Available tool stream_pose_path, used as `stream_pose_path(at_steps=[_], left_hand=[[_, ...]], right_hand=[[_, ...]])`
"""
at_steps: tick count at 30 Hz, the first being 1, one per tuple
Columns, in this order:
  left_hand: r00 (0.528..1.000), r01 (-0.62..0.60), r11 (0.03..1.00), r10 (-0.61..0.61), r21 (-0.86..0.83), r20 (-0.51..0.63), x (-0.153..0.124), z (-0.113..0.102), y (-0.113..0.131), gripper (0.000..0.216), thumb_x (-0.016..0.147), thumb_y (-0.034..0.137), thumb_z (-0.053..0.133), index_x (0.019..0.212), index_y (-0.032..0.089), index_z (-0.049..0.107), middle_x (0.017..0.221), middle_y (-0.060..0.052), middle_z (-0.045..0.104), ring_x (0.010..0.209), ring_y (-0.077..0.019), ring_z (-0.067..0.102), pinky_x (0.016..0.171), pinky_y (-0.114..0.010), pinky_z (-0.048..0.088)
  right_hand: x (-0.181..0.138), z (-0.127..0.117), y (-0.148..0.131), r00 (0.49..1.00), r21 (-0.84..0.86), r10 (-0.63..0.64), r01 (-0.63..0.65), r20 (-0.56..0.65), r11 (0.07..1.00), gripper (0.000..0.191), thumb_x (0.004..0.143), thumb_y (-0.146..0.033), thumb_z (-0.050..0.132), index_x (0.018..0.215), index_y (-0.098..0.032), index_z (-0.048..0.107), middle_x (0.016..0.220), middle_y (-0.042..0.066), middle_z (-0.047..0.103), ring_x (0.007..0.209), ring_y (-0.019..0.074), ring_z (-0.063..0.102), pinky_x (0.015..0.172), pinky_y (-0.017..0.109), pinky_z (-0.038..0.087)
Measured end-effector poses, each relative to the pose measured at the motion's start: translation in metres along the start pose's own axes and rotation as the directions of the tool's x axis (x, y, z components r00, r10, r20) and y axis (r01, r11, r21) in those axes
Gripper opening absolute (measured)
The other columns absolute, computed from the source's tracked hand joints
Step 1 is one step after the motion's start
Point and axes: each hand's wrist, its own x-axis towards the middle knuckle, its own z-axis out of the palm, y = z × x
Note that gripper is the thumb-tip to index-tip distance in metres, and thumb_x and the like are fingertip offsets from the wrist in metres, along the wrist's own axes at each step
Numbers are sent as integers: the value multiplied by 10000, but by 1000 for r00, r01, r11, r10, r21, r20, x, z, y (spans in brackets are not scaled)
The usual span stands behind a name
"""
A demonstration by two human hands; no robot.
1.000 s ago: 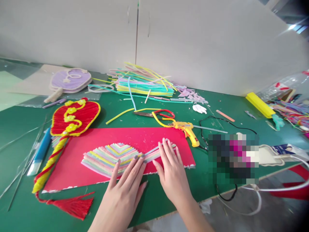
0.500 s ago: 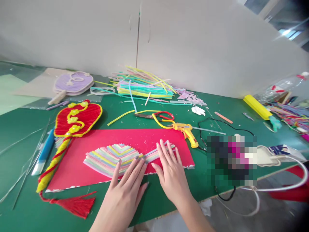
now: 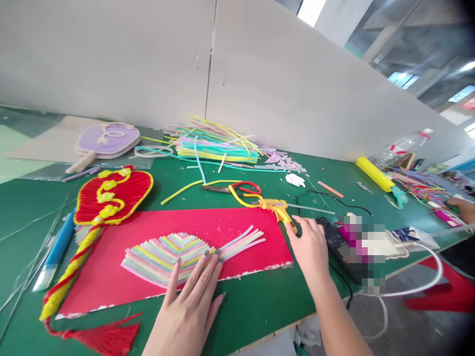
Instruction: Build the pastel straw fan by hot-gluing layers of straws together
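Note:
My left hand (image 3: pixel 193 296) lies with fingers stretched out on a fan shape of striped pastel fuzzy stems (image 3: pixel 166 262). Its fingertips also touch the inner end of a small bundle of stems (image 3: pixel 241 244), which spreads to the right on a red board (image 3: pixel 148 222). At the board's right edge, my right hand (image 3: pixel 309 244) is at the handle of a yellow hot glue gun (image 3: pixel 276 207). Thumb and forefinger are apart around the handle's lower end; a firm grip is not visible. Red-handled scissors (image 3: pixel 248 187) lie just behind the gun.
A red-and-yellow fan ornament (image 3: pixel 115 195) with a tassel (image 3: pixel 107 336) lies left. A stem pile (image 3: pixel 218 148) sits at the back. The gun's black cord is near a phone (image 3: pixel 334 242), partly pixelated. Another person's hand (image 3: pixel 462 210) shows far right.
My right hand has left the small stem bundle and moved right to the glue gun's handle, uncovering the bundle. My left hand stays on the stems. The view has turned slightly right.

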Motion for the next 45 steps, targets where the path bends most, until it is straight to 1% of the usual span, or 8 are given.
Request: stream_pose_path(at_steps=[4, 13, 17, 21, 25, 32, 39, 45], left_hand=[[1000, 11, 1000, -11, 12, 4, 0, -2, -1, 387, 938, 239, 412, 1276, 147, 576, 1345, -46, 573, 1185, -242, 574, 1201, -449, 35], [998, -68, 991, 67, -112, -13, -1, -16, -2, 358, 921, 144, 450, 1251, 174, 585, 1329, -32, 597, 1206, -200, 557, 1194, -429, 48], [986, 162, 954, -164, -250, 15, -16, -23, -28, 308, 923, 168, 481, 1212, 195, 585, 1221, -32, 654, 1163, -160, 574, 1139, -322, 254], [841, 538, 809, -535, -238, 81, -37, -27, -73, 322, 936, 367, 450, 1178, 212, 593, 1173, -75, 644, 1062, -222, 618, 931, -348, 476], [662, 749, 635, -726, -188, 184, -37, -29, -104, 412, 873, 501, 460, 1128, 224, 628, 1166, -89, 634, 1051, -279, 615, 838, -388, 514], [646, 750, 626, -626, -213, 437, -7, -28, -124, 268, 657, 406, 647, 833, 205, 671, 834, -53, 627, 793, -240, 600, 726, -355, 487], [580, 814, 357, -466, -458, 668, 25, -48, -126, 237, 632, 402, 684, 699, 201, 579, 623, 24, 591, 597, -165, 535, 527, -235, 403], [587, 803, 287, -530, -522, 612, 61, -65, -127, 310, 649, 453, 718, 807, 207, 615, 583, 40, 581, 557, -144, 546, 487, -205, 377]], right_hand=[[16, 10, 8, 985, 65, 14, -25, 174, 998, 260, 855, -378, 509, 882, -167, 658, 856, 83, 633, 740, 215, 581, 676, 329, 455], [34, 5, 16, 980, -125, 146, -129, 134, 984, 212, 861, -364, 537, 922, -201, 659, 898, 59, 621, 654, 173, 565, 505, 275, 325], [30, 7, 15, 977, -137, 124, -101, 172, 986, 273, 884, -377, 516, 981, -176, 674, 955, 89, 626, 636, 173, 564, 485, 279, 325], [31, -2, -14, 998, 113, -42, 48, -52, 992, 350, 914, -442, 447, 874, -178, 674, 937, 92, 627, 704, 187, 589, 548, 287, 397], [41, -7, -62, 973, 423, -230, 212, -9, 881, 378, 919, -474, 454, 748, -192, 640, 729, 37, 603, 614, 158, 544, 617, 287, 434], [46, 14, -94, 959, 603, -247, 279, -137, 748, 324, 936, -422, 441, 812, -196, 637, 806, 57, 630, 678, 163, 556, 706, 306, 463], [51, 26, -73, 993, 718, -25, 100, -114, 688, 347, 879, -479, 507, 794, -175, 651, 732, 41, 606, 619, 147, 510, 619, 291, 439], [56, 19, -71, 979, 823, 200, -92, -27, 560, 433, 911, -501, 412, 914, -153, 669, 916, 101, 666, 831, 188, 611, 730, 303, 471]])
